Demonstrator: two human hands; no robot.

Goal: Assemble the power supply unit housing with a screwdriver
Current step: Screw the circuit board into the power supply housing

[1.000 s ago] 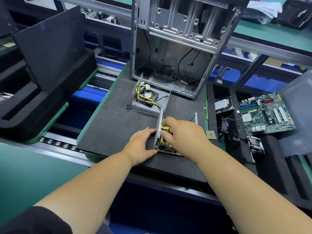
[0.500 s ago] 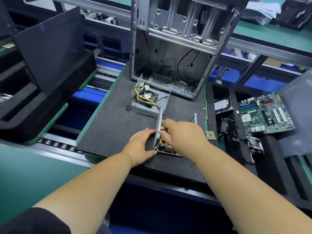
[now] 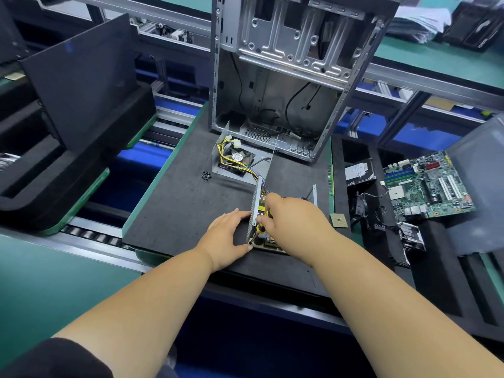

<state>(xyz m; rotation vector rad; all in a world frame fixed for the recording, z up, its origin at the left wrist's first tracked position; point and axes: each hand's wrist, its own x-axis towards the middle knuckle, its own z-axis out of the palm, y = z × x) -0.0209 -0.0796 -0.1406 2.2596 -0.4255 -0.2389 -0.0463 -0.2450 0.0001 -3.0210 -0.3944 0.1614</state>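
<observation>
Housing (image 3: 255, 205) braced by flat left hand (image 3: 227, 236); right hand (image 3: 294, 222) grips screwdriver (image 3: 260, 227) inside.

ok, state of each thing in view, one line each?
Grey metal power supply housing: open, perforated side wall upright, braced by left hand.
Yellow-and-black screwdriver: gripped in right hand, tip down inside the housing.
Silver cover panel with black fan: detached, lying behind the housing.
Small black screws: loose on the mat.
Steel computer case: upright, side open.
</observation>
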